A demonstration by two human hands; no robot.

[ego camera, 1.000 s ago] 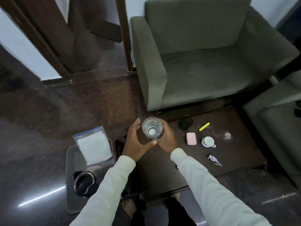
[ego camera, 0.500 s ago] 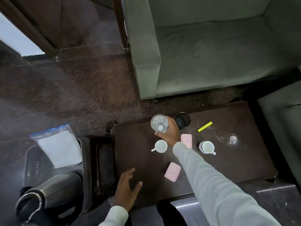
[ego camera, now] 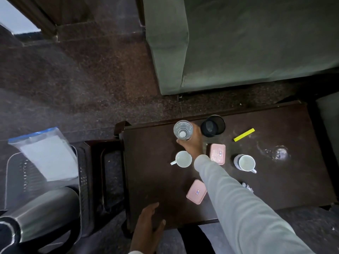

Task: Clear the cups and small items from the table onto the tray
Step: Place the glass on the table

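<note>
Your right hand (ego camera: 191,143) is wrapped around a clear glass (ego camera: 183,129), gripping it near the far edge of the dark surface (ego camera: 150,171); whether its base touches the surface cannot be told. Just to its right stands a black cup (ego camera: 212,125). A white cup (ego camera: 182,159) sits just beside your wrist on the left, and another white cup (ego camera: 245,162) stands further right. One pink box (ego camera: 217,154) lies just right of your wrist, a second pink box (ego camera: 196,191) lies nearer you, against your sleeve (ego camera: 238,202). A yellow strip (ego camera: 244,134) lies toward the far right. Your left hand (ego camera: 148,222) rests open, fingers spread, on the near edge of the surface. The tray (ego camera: 11,165) sits off to the left with a plastic bag (ego camera: 45,153) on it.
</note>
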